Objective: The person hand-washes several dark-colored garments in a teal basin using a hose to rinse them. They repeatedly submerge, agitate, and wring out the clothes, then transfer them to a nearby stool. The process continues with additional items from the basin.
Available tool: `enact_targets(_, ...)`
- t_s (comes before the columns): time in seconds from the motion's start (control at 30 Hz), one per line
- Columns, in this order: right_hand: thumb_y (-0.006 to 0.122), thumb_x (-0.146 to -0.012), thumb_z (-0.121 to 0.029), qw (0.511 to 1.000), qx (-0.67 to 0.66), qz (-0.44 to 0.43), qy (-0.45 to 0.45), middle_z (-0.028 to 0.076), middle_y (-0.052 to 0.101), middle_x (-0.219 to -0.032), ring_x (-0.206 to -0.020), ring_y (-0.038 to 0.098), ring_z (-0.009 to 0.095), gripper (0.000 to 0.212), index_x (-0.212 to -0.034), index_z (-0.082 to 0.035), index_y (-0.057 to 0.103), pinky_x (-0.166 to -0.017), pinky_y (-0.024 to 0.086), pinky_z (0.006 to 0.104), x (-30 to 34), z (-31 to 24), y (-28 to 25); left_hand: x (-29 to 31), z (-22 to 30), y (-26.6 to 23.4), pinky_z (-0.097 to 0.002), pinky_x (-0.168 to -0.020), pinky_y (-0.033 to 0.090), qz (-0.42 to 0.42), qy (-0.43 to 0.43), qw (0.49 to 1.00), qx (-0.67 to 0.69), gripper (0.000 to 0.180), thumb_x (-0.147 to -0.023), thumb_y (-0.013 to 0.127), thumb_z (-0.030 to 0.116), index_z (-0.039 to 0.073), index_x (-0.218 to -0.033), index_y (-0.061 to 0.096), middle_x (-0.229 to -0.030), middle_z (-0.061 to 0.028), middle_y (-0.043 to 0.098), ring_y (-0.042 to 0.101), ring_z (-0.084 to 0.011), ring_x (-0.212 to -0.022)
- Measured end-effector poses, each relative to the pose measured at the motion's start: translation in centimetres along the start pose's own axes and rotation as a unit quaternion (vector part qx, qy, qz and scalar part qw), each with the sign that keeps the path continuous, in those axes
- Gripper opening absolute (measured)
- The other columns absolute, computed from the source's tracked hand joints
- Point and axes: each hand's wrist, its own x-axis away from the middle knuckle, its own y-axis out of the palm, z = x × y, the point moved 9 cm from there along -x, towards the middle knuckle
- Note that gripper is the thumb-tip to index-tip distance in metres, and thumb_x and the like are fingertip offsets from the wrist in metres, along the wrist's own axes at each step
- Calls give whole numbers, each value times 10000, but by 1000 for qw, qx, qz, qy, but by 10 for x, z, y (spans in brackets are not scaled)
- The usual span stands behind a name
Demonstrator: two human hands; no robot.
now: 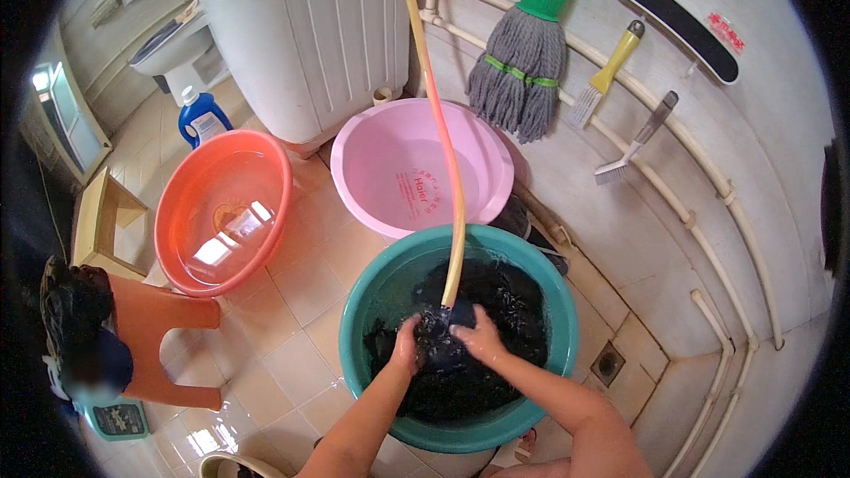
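Note:
Dark wet cloth (460, 398) lies in water inside a large teal basin (352, 336) on the floor. A yellow and pink hose (447, 150) hangs down into the basin, and water runs from its lower end onto the cloth. My left hand (405, 347) is just left of the stream, holding the cloth with its fingertips partly hidden in it. On the other side of the stream my right hand (479, 340) grips a bunched part of the same cloth, thumb up. Both hands are close together near the basin's middle.
Behind stands a pink basin (354, 181); an orange basin (168, 230) holding water is at the left. An orange stool (146, 336) carries dark clothes. A blue bottle (202, 118) and a white appliance (301, 35) stand farther back. A mop (522, 71) and brushes hang by wall pipes; a floor drain (607, 363) lies right.

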Motion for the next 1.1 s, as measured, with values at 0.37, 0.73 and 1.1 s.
enact_targets(0.37, 625, -764, -348, 872, 236, 33, -429, 132, 497, -583, -495, 544, 327, 392, -555, -59, 462, -440, 442, 413, 90, -107, 70, 30, -25, 5, -390, -805, 444, 3, 24, 992, 124, 361, -830, 472, 268, 12, -1078, 532, -998, -108, 563, 549, -250, -892)
enact_targets(0.73, 493, -864, -300, 916, 266, 203, -223, 154, 606, -780, -727, 583, 366, 299, -788, -24, 580, -619, 443, 453, -1, 32, 9, 43, 6, 8, -322, -790, 465, 93, 114, 989, 1, 462, -770, 635, 255, -81, -1064, 519, -966, -139, 600, 587, -241, -814)
enact_targets(1.1, 634, -767, -249, 958, 133, 143, -212, 190, 583, -917, -830, 576, 346, 363, -1009, -5, 519, -723, 460, 415, 53, -38, 16, 53, -10, 50, -385, -943, 362, -116, -53, 990, 60, 508, -831, 510, 486, 65, -1113, 535, -1099, -98, 559, 510, -259, -1020)
